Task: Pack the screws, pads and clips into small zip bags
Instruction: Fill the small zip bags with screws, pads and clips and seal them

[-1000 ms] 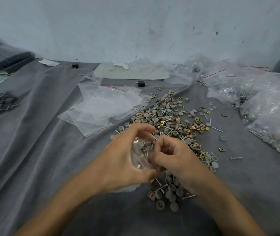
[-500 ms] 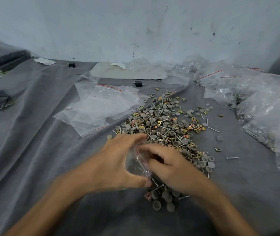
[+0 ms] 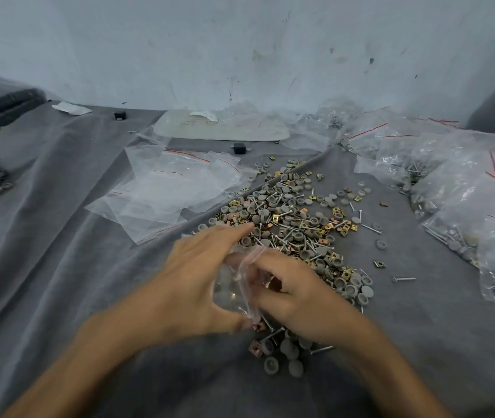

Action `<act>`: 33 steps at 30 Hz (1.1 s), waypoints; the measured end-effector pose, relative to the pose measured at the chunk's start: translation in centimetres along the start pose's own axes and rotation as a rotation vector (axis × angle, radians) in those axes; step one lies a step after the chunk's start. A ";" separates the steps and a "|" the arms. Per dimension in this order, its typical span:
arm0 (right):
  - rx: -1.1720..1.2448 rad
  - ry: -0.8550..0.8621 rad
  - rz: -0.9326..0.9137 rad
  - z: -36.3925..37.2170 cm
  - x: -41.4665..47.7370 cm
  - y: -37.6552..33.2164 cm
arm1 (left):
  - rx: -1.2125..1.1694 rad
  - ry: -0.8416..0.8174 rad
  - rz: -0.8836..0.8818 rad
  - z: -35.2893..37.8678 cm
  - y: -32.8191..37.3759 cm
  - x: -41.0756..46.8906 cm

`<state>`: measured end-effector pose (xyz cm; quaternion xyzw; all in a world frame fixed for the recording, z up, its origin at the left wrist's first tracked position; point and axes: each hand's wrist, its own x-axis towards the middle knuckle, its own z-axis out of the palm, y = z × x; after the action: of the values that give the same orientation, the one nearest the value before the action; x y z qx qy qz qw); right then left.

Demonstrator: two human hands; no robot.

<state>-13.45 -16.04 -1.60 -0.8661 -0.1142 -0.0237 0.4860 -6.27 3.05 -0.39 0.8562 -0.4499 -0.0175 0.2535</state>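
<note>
We see two bare hands meeting low in the middle of a worktop (image 3: 59,267) draped in grey cloth. The left hand (image 3: 198,279) cups a small zip bag (image 3: 234,292) from the left. Its grip is half closed round the bag, with the thumb underneath and the fingers arched over the top. The right hand (image 3: 297,294) is at the bag's mouth, its grip curled tight and pinching the clear plastic beside the red zip strip. Both hands are blurred, so we cannot tell exactly which fingers touch the bag. A few small parts show faintly inside it.

Under and just beyond the hands lies a loose pile (image 3: 294,218) of round grey pads, brass-coloured square clips and thin silver screws. To the left of the pile is a stack of empty bags (image 3: 165,188), flat and overlapping. Along the right edge sit filled bags (image 3: 466,191), heaped together. A single screw (image 3: 403,279) lies apart on the worktop, to the right of the pile.
</note>
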 end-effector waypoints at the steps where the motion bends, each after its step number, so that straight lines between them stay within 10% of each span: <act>1: 0.034 -0.011 0.021 -0.2 -0.1 0.1 | 0.026 -0.041 -0.030 -0.2 -0.5 0.0; 8: 0.307 0.021 0.105 -1.5 -0.6 0.2 | 0.057 -0.050 -0.206 -1.2 -2.8 -0.3; 33: 0.058 -0.017 0.035 -1.9 0.1 0.0 | -0.031 0.034 -0.004 -1.0 -0.6 -0.3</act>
<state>-13.27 -17.64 -0.59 -0.8536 -0.1040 -0.0044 0.5104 -5.79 4.00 0.15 0.8534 -0.4433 -0.0103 0.2742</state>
